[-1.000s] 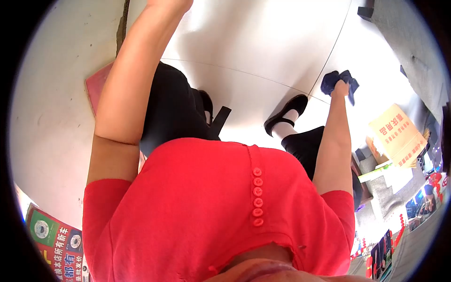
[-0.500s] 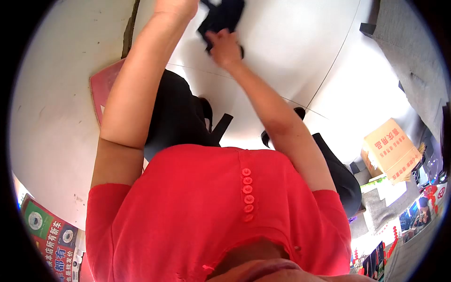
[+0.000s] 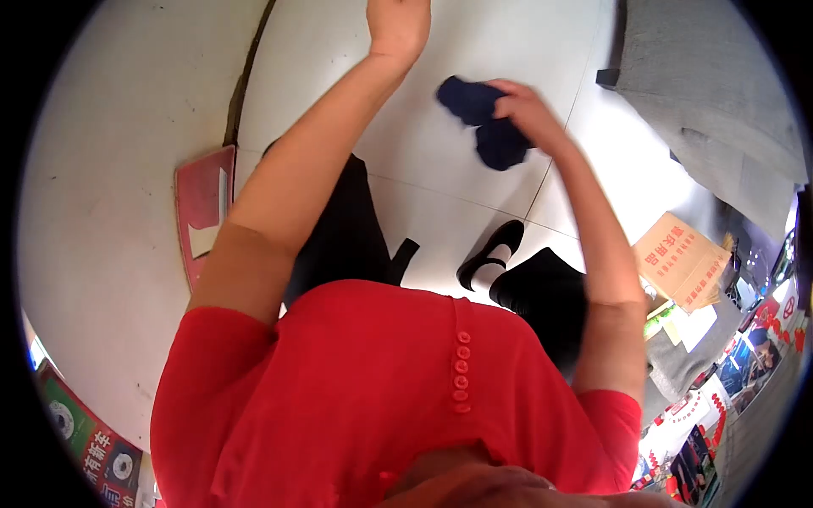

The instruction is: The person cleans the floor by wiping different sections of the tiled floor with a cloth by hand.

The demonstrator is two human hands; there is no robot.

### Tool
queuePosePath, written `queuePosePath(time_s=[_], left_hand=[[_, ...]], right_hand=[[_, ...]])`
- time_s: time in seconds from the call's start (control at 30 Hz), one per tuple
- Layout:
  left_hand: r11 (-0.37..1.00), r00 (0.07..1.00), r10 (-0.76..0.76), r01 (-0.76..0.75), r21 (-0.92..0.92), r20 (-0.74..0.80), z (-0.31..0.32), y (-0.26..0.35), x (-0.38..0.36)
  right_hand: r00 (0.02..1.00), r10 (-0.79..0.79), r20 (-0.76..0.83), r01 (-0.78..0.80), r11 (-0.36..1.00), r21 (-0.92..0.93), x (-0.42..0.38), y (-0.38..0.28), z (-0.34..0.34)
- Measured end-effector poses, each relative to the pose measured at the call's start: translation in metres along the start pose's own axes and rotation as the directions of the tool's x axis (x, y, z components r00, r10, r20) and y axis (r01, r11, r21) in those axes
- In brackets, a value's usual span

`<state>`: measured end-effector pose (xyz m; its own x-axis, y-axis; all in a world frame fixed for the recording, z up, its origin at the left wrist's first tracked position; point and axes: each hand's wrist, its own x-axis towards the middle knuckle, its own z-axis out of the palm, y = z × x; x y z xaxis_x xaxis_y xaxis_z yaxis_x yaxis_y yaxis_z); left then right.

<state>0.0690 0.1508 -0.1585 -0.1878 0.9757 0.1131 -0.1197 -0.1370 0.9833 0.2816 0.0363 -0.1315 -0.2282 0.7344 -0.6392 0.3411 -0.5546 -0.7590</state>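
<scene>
My right hand (image 3: 529,118) grips a dark navy piece of cloth (image 3: 501,144) above the pale floor. The cloth hangs in two rounded lobes, one out to the left and one below the fingers; its exact kind does not show. My left arm reaches up to the top edge of the view. Only the wrist and back of my left hand (image 3: 400,25) are visible there, with its fingers cut off by the frame. The left hand is apart from the cloth.
Pale tiles (image 3: 406,152) lie around my black shoe (image 3: 491,254). A pink-red tray-like object (image 3: 193,195) is at the left, by a white surface (image 3: 102,212). On the right are a grey sofa-like piece (image 3: 711,76), a cardboard box (image 3: 682,258) and papers (image 3: 690,326).
My right hand has moved right and nearer to me, carrying the dark cloth away from my left arm. My left hand has shifted right along the top edge. The view has turned slightly.
</scene>
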Motion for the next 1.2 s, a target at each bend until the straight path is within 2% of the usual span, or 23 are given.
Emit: queuePosePath(time_s=[0.03,0.07,0.1,0.2,0.23,0.27,0.3,0.33,0.4,0.47,0.5,0.53,0.6,0.63,0.7,0.73,0.77,0.87,0.97,1.03,1.1,1.13,1.2], left_hand=[[0.991,0.999,-0.031,0.035,0.129,-0.035,-0.001,0.004,0.002],[0.965,0.996,-0.054,0.07,0.254,-0.07,-0.001,0.007,0.003],[0.97,0.998,-0.035,0.047,0.238,-0.053,0.001,0.004,0.004],[0.873,0.991,-0.076,0.12,0.472,-0.11,-0.003,-0.023,-0.001],[0.867,0.994,-0.076,0.103,0.487,-0.075,-0.005,-0.034,-0.004],[0.871,0.996,-0.074,0.092,0.483,-0.057,-0.01,-0.036,-0.01],[0.812,0.992,-0.117,0.068,0.579,0.048,-0.015,-0.032,-0.017],[0.736,0.977,-0.16,0.024,0.677,0.139,-0.017,-0.028,-0.017],[0.706,0.971,-0.181,0.017,0.708,0.158,-0.024,-0.02,-0.013],[0.662,0.968,-0.194,0.011,0.749,0.158,-0.034,-0.01,-0.02],[0.656,0.971,-0.188,0.01,0.755,0.15,-0.037,-0.004,-0.02],[0.653,0.973,-0.179,0.004,0.758,0.149,-0.039,0.002,-0.015],[0.644,0.97,-0.036,-0.161,0.748,0.239,-0.052,0.014,-0.015],[0.661,0.973,-0.094,-0.098,0.744,0.212,-0.054,0.024,-0.017],[0.727,0.968,-0.164,-0.01,0.686,0.188,-0.075,0.033,-0.018],[0.777,0.969,-0.165,0.011,0.63,0.187,-0.086,0.037,-0.02],[0.778,0.974,-0.171,0.04,0.627,0.149,-0.094,0.048,-0.026],[0.763,0.989,-0.108,0.019,0.646,0.098,-0.144,0.043,-0.035],[0.416,1.0,0.012,0.009,0.909,-0.015,-0.174,0.075,-0.059],[0.273,1.0,0.007,-0.006,0.962,0.004,-0.182,0.079,-0.057],[0.08,0.976,0.193,-0.121,0.989,0.104,-0.19,0.096,-0.061],[0.068,0.976,0.191,-0.116,0.991,0.101,-0.19,0.105,-0.06],[-0.202,0.925,0.297,-0.181,0.963,0.236,-0.186,0.129,-0.059]], right_hand=[[0.988,-0.104,-0.118,0.088,0.988,-0.128,-0.013,-0.023,-0.024],[0.98,-0.02,-0.196,-0.016,0.983,-0.181,-0.037,-0.063,-0.045],[0.964,-0.085,-0.252,0.045,0.986,-0.159,-0.054,-0.082,-0.075],[0.903,-0.203,-0.379,0.124,0.967,-0.224,-0.124,-0.177,-0.12],[0.804,-0.293,-0.518,0.065,0.908,-0.414,-0.141,-0.182,-0.16],[0.871,-0.234,-0.432,0.088,0.939,-0.332,-0.164,-0.218,-0.163],[0.813,-0.298,-0.5,0.049,0.891,-0.452,-0.185,-0.229,-0.179],[0.797,-0.288,-0.532,0.068,0.917,-0.394,-0.195,-0.274,-0.119],[0.801,-0.331,-0.499,0.15,0.918,-0.368,-0.194,-0.274,-0.149],[0.772,-0.347,-0.533,0.121,0.903,-0.412,-0.175,-0.222,-0.237],[0.77,-0.372,-0.519,0.166,0.902,-0.4,-0.157,-0.203,-0.257],[0.783,-0.282,-0.555,0.112,0.941,-0.319,-0.138,-0.193,-0.257],[0.674,-0.387,-0.63,0.087,0.888,-0.452,-0.108,-0.155,-0.273],[0.555,-0.397,-0.731,-0.019,0.872,-0.488,-0.102,-0.128,-0.273],[0.628,-0.258,-0.735,0.023,0.949,-0.313,-0.091,-0.072,-0.286],[0.553,-0.277,-0.786,-0.09,0.918,-0.387,-0.091,-0.045,-0.288],[0.499,-0.406,-0.766,-0.244,0.782,-0.574,-0.088,-0.004,-0.302],[0.604,-0.229,-0.763,-0.436,0.706,-0.557,-0.072,0.109,-0.298],[0.573,0.097,-0.814,-0.529,0.802,-0.277,-0.047,0.184,-0.257],[0.492,0.05,-0.869,-0.574,0.769,-0.28,-0.033,0.216,-0.229],[0.381,-0.049,-0.923,-0.568,0.776,-0.276,-0.013,0.219,-0.214],[0.393,-0.045,-0.918,-0.563,0.778,-0.279,0.0,0.221,-0.221],[0.348,-0.118,-0.93,-0.572,0.759,-0.311,0.024,0.225,-0.24]])
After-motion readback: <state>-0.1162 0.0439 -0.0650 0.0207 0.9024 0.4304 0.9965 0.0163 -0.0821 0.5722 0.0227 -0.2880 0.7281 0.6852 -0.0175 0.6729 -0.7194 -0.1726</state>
